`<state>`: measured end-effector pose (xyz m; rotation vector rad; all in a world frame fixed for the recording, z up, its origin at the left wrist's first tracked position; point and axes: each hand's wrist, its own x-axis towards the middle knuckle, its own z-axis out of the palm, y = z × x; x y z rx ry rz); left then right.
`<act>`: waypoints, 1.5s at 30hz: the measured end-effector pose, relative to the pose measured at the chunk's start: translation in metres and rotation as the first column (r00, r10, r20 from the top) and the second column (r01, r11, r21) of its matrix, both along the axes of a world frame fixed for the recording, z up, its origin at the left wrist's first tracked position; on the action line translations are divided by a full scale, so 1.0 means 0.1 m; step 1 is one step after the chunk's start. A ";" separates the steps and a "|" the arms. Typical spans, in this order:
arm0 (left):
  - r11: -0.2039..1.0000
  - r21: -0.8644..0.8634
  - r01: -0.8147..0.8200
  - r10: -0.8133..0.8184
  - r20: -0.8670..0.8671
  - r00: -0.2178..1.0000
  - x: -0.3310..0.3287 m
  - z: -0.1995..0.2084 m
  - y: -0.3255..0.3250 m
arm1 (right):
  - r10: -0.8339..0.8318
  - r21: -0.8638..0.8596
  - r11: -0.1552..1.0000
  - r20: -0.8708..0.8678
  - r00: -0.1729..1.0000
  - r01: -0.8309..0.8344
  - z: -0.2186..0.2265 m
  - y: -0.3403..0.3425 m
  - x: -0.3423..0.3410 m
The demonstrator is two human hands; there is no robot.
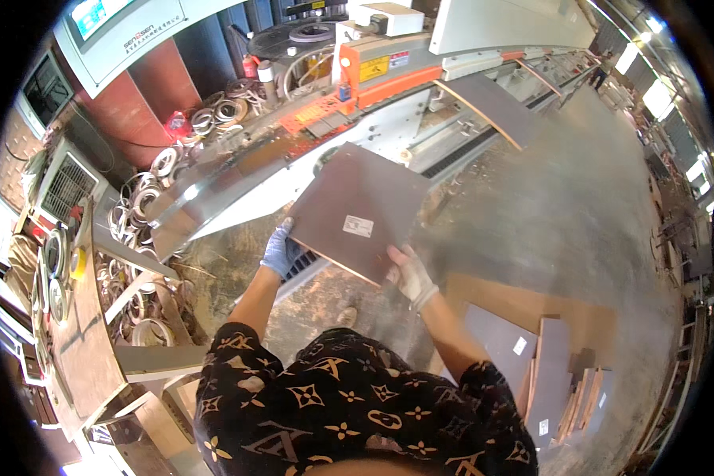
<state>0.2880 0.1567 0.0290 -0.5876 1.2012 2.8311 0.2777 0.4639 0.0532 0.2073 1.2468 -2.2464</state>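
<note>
A flat brown board (333,198) with a white label is held up in front of me, tilted, its pale near edge toward me. My left hand (278,248), in a pale bluish glove, is closed on the board's left corner. At its near right corner, my right hand (412,278) in a whitish glove with bare fingertips grips it too. The board's far part overlaps the long edge-banding machine (325,119) with its orange guard, and I cannot tell whether they touch.
Another brown board (496,107) lies on the machine farther along. Stacked boards (551,373) rest on cardboard (587,317) at lower right. Rolls of edging strip (147,194) crowd the left, beside a wooden table (87,341). A control screen (95,16) stands at upper left.
</note>
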 end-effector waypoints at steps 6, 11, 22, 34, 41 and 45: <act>0.977 0.057 -0.206 0.204 0.038 0.978 -0.68 -0.12 -0.84 | 0.007 -0.014 1.000 0.121 0.993 -0.006 -0.06 -1.20 -0.87; 0.940 0.331 0.085 -0.082 -0.025 0.996 -0.95 -0.23 -0.51 | -0.167 0.153 0.980 0.294 0.941 0.126 -0.12 -2.05 -1.29; 0.911 0.077 -0.405 0.342 0.407 0.847 -1.50 -0.31 -0.53 | -0.111 0.199 0.978 0.221 0.969 0.066 -0.15 -2.45 -1.67; 0.991 -0.026 -0.131 0.133 0.301 0.944 -2.54 -0.86 -0.40 | -0.637 0.121 0.752 -0.119 0.762 0.648 -0.35 0.10 -0.31; 0.875 -0.428 0.227 -0.115 0.271 0.956 -3.12 -0.43 0.21 | -0.982 0.944 -0.041 -0.099 0.163 0.327 -0.98 1.32 2.26; -0.913 -0.343 0.219 0.046 0.448 0.893 -2.15 0.04 1.41 | -0.974 0.997 0.028 0.010 -0.228 -0.075 -1.50 1.34 3.80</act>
